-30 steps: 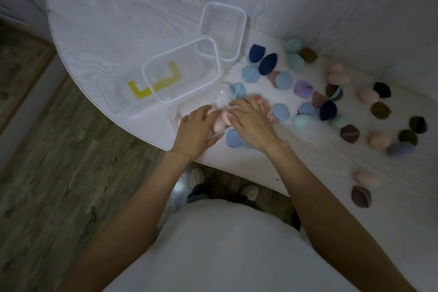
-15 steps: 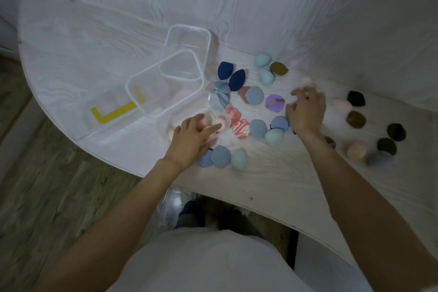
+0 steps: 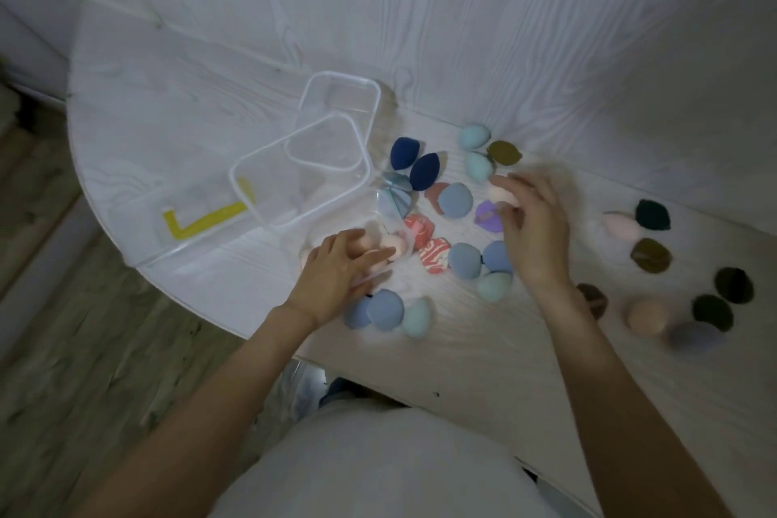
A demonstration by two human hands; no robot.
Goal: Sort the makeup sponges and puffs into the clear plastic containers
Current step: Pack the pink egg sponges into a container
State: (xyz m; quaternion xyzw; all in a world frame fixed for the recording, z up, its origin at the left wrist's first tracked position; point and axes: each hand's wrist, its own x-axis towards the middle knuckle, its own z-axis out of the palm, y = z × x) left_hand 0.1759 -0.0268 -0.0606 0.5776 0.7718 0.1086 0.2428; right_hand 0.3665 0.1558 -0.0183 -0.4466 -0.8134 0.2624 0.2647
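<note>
White wood-grain counter [image 3: 176, 130], rounded edge, wood floor [image 3: 63, 349] below. We see sponges [image 3: 456, 200] scattered right of clear containers [image 3: 302, 172]. Left hand [image 3: 336, 269] grips small container holding pink sponges; right hand [image 3: 532, 219] pinches pale sponge [image 3: 500, 194].

Clear glossy plastic container [image 3: 302, 177]; matt white woodgrain table [image 3: 168, 118].
</note>
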